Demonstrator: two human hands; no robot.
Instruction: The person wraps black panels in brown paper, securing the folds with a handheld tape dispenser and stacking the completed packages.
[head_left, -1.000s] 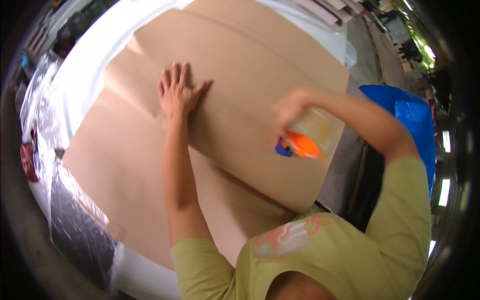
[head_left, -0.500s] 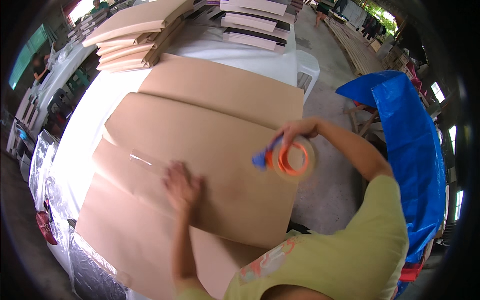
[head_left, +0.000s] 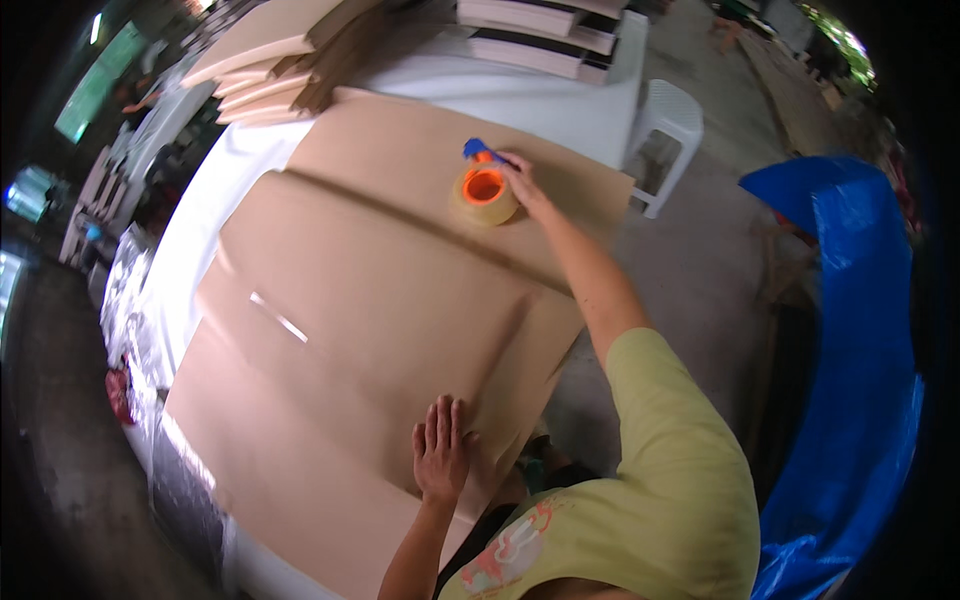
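Observation:
Large brown paper sheets, overlapping and folded, lie across the white-covered table. A shiny strip of clear tape sticks to the paper on the left. My left hand rests flat on the near part of the paper, fingers stretched out and holding nothing. Over the far right of the paper, my right hand is closed on the handle of a tape dispenser with a blue end, an orange core and a wide roll of tape. Whether the dispenser touches the paper, I cannot tell.
A stack of folded brown paper stands at the far left of the table, with stacked white and dark flat pieces at the far edge. A white plastic stool and a blue tarp are to the right.
My right hand has carried the tape dispenser away from me and to the left. My left hand has slid nearer and to the right along the paper. The view has shifted too.

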